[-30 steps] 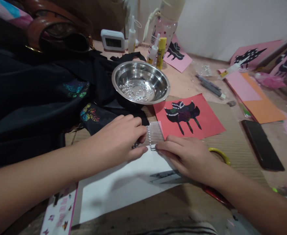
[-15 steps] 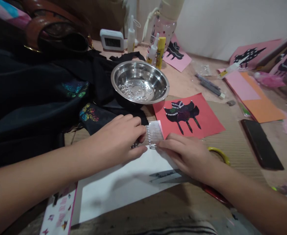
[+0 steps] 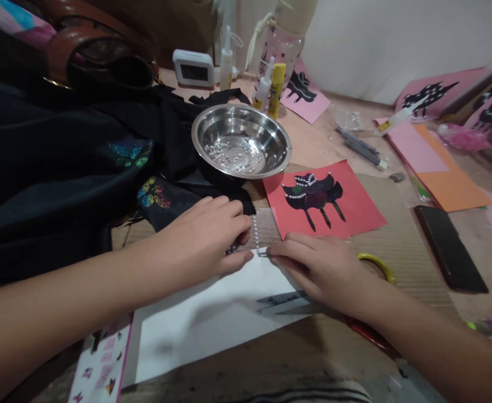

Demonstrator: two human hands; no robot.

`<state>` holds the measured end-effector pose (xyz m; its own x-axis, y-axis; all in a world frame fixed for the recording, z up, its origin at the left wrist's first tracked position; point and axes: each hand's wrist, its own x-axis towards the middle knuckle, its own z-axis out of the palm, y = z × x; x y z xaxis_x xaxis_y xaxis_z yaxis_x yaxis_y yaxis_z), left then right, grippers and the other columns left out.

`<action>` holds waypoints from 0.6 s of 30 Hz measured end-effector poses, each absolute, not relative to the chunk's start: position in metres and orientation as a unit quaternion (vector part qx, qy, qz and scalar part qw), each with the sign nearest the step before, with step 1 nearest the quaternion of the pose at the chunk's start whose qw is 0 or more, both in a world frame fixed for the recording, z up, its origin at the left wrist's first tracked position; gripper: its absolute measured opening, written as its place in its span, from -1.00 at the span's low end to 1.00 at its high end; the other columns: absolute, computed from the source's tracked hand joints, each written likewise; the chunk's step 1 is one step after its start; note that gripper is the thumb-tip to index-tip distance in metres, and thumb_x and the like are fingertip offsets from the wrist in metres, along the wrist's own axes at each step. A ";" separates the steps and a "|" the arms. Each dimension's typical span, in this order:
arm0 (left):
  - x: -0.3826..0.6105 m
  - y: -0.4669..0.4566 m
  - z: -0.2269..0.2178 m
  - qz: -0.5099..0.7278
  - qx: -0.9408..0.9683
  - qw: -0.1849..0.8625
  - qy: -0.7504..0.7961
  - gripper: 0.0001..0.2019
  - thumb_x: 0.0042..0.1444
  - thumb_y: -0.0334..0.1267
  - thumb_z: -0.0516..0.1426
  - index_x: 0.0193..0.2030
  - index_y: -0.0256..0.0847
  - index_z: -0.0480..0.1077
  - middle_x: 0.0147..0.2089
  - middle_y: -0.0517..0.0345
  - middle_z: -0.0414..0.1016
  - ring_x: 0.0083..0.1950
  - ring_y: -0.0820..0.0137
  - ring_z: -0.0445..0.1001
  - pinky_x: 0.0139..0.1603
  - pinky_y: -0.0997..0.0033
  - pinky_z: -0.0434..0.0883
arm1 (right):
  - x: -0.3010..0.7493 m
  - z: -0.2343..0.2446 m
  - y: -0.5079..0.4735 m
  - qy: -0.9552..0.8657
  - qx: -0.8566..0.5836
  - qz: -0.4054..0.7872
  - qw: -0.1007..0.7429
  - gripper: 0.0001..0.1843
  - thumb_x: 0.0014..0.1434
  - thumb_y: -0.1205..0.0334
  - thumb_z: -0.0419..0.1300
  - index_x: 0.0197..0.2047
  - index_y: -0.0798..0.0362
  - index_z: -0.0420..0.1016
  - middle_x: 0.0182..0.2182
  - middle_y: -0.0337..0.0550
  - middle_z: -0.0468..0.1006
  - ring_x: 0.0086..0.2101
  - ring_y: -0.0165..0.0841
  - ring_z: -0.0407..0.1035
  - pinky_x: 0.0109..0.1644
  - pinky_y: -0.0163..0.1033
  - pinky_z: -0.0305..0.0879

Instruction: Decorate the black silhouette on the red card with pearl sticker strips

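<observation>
My left hand (image 3: 212, 238) is closed, thumb and curled fingers around a clear sheet of pearl beads (image 3: 266, 224). A single line of white pearls runs down the sheet, and a few darker-looking beads show under the curled fingers. My right hand (image 3: 313, 263) pinches at the lower end of this pearl row, where a small shiny bit shows at the fingertips. Both hands are over the top edge of a white paper (image 3: 187, 336). Beside them lies a red card (image 3: 359, 207) with a black pearl-trimmed cut-out (image 3: 315, 193).
A steel bowl (image 3: 199, 151) with loose beads stands behind the hands. Scissors (image 3: 378, 263) lie partly under my right forearm. A phone (image 3: 451, 249) and coloured papers (image 3: 451, 190) lie right. Black fabric (image 3: 61, 162) covers the left. Glue bottles (image 3: 226, 64) stand behind.
The lower end of the pearl row has shifted slightly at my right fingertips, and the sheet looks clearer and less whitish. Both hands stay nearly in place.
</observation>
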<state>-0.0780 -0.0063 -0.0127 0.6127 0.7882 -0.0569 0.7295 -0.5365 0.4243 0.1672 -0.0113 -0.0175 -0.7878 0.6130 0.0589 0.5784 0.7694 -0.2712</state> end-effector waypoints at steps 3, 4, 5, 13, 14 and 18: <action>-0.079 -0.006 -0.014 0.078 0.877 0.200 0.430 -0.83 0.19 -0.13 0.22 -0.30 -0.16 0.41 -0.25 0.14 0.38 -0.19 0.22 0.34 -0.21 0.21 0.21 | 0.169 -0.019 -0.011 -0.943 -0.308 0.105 0.068 -0.77 0.42 0.26 0.03 -0.10 0.02 0.53 -0.39 -0.23 0.54 -0.47 -0.39 0.38 -0.43 -0.26 0.07; -0.079 -0.006 -0.014 0.079 0.878 0.198 0.429 -0.83 0.19 -0.12 0.22 -0.30 -0.16 0.41 -0.25 0.14 0.38 -0.19 0.23 0.34 -0.21 0.21 0.21 | 0.169 -0.020 -0.011 -0.946 -0.302 0.096 0.068 -0.77 0.42 0.28 0.03 -0.10 0.02 0.53 -0.39 -0.23 0.53 -0.47 -0.38 0.37 -0.44 -0.25 0.05; -0.079 -0.006 -0.014 0.078 0.879 0.197 0.428 -0.83 0.19 -0.12 0.22 -0.30 -0.16 0.41 -0.25 0.13 0.38 -0.20 0.23 0.34 -0.22 0.21 0.21 | 0.170 -0.020 -0.011 -0.949 -0.295 0.085 0.066 -0.76 0.41 0.30 0.02 -0.10 0.02 0.53 -0.39 -0.22 0.53 -0.47 -0.37 0.35 -0.44 -0.24 0.04; -0.077 -0.005 -0.019 0.079 0.877 0.196 0.432 -0.82 0.16 -0.11 0.25 -0.31 -0.15 0.42 -0.26 0.13 0.40 -0.21 0.21 0.36 -0.22 0.23 0.22 | 0.168 -0.015 -0.012 -0.933 -0.314 0.119 0.131 -0.75 0.45 0.26 -0.01 -0.09 0.07 0.50 -0.41 -0.22 0.50 -0.47 -0.40 0.36 -0.41 -0.29 0.13; -0.078 -0.004 -0.018 0.080 0.876 0.200 0.432 -0.83 0.16 -0.12 0.25 -0.31 -0.15 0.43 -0.25 0.13 0.42 -0.20 0.21 0.37 -0.21 0.23 0.24 | 0.167 -0.014 -0.012 -0.926 -0.321 0.142 0.138 -0.75 0.45 0.24 -0.01 -0.09 0.07 0.50 -0.42 -0.22 0.50 -0.46 -0.41 0.37 -0.39 -0.30 0.16; -0.093 0.001 0.007 0.102 0.856 0.256 0.437 -0.88 0.32 -0.23 0.12 -0.16 -0.13 0.49 -0.18 0.20 0.53 -0.15 0.30 0.47 -0.11 0.29 0.37 | 0.164 -0.014 -0.010 -0.913 -0.337 0.194 0.123 -0.79 0.43 0.22 0.04 -0.06 0.05 0.49 -0.34 -0.19 0.59 -0.40 -0.39 0.46 -0.33 -0.32 0.25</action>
<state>-0.0928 0.0013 0.0074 0.5965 0.8011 -0.0493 0.6970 -0.4866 0.5267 0.1645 -0.0099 -0.0142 -0.7431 0.6626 0.0942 0.5672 0.6982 -0.4368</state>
